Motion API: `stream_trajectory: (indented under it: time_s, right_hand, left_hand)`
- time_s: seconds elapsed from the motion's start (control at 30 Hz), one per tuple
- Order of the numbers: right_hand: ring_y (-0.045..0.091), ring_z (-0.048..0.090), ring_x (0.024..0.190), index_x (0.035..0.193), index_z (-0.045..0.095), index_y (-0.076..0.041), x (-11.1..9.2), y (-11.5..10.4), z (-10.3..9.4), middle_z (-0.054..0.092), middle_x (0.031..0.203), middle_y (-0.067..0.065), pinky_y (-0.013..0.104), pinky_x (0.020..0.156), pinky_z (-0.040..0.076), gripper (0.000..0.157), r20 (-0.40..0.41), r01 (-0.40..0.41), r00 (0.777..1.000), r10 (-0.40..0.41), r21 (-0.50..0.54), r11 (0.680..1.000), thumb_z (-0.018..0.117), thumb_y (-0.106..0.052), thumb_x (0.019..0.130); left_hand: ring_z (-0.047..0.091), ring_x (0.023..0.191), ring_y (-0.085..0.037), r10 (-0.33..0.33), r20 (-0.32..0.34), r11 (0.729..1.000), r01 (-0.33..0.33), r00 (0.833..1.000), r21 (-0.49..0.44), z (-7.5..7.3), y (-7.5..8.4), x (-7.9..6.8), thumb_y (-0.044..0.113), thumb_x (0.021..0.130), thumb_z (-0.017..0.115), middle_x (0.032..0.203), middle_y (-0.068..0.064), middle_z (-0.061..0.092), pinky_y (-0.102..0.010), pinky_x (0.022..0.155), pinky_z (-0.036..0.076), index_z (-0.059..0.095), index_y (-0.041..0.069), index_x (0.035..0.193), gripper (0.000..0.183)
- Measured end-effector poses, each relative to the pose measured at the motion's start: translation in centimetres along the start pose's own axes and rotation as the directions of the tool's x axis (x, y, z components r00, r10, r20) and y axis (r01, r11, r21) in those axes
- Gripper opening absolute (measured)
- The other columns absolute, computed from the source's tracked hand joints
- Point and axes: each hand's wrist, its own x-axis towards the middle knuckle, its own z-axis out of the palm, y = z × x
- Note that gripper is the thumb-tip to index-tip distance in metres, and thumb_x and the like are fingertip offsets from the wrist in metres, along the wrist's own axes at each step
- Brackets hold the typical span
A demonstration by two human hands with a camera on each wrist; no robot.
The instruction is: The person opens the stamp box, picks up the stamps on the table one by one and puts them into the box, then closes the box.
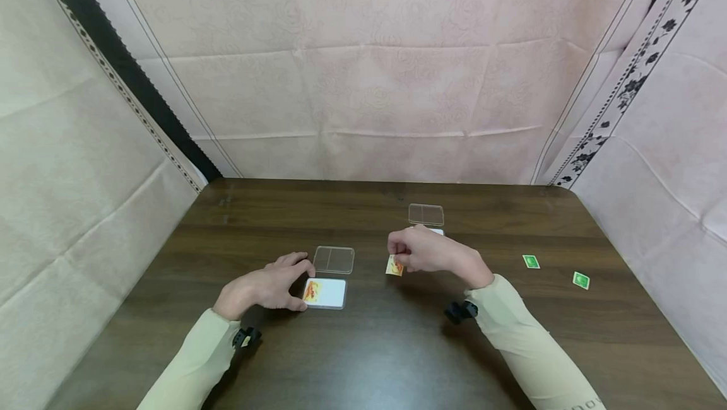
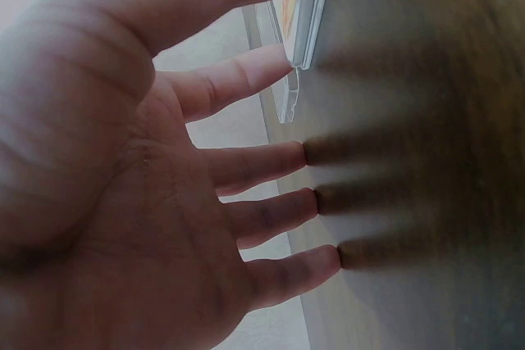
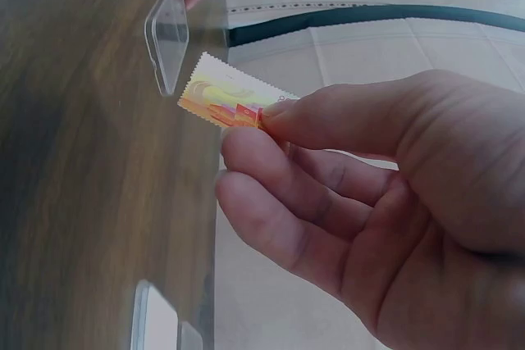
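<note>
My right hand (image 1: 428, 251) pinches an orange and yellow postage stamp (image 3: 215, 97) between thumb and forefinger, above the table. Its toothed edge shows in the right wrist view. On the left, a clear plastic case (image 1: 329, 293) lies with its lid (image 1: 334, 260) folded back. Inside it, a similar orange stamp (image 1: 312, 291) sits at the left end of a white surface. My left hand (image 1: 267, 284) rests beside this case, fingers nearly straight, with thumb and forefinger at its left edge. The other left fingertips touch the table in the left wrist view.
Behind my right hand lies a second case, mostly hidden, with its clear lid (image 1: 426, 214) folded back. Two green stamps, one nearer (image 1: 581, 280) and one farther (image 1: 531, 262), lie on the right of the brown wooden table (image 1: 363, 359). Pale cloth (image 1: 363, 94) hangs around the table.
</note>
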Motion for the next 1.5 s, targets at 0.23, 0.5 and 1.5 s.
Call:
stream_trajectory:
  time_s: [0.23,0.5,1.5]
  right_hand:
    - [0.006,0.057,0.056,0.089,0.061,-0.012,1.1,-0.6,0.7,0.062,0.07,-0.001,0.026,0.058,0.05,0.009,0.017,0.002,1.0,-0.002,0.009,1.0,0.059,-0.007,0.095]
    - [0.009,0.062,0.059,0.088,0.061,-0.013,2.5,-1.1,2.0,0.065,0.074,0.003,0.025,0.057,0.05,0.009,0.048,0.015,0.999,-0.017,0.021,1.0,0.059,-0.008,0.096]
    - [0.013,0.063,0.056,0.087,0.062,-0.017,6.6,-2.9,6.0,0.067,0.077,0.003,0.025,0.052,0.052,0.008,0.088,0.045,0.994,-0.057,0.137,0.99,0.067,-0.016,0.093]
  left_hand:
    - [0.028,0.144,-0.042,0.008,-0.004,1.0,-0.008,1.0,0.01,0.2,-0.1,0.0,0.033,0.081,0.08,0.16,-0.017,0.026,-0.066,0.106,0.032,0.051,0.025,0.119,0.048]
    - [0.027,0.144,-0.041,0.0,-0.002,1.0,0.0,1.0,0.009,0.1,0.0,-0.1,0.033,0.081,0.08,0.16,-0.016,0.025,-0.066,0.107,0.032,0.052,0.025,0.118,0.048]
    - [0.029,0.143,-0.041,-0.016,0.007,1.0,0.016,1.0,0.011,0.0,0.1,0.0,0.035,0.08,0.081,0.159,-0.016,0.028,-0.067,0.107,0.031,0.05,0.028,0.118,0.049]
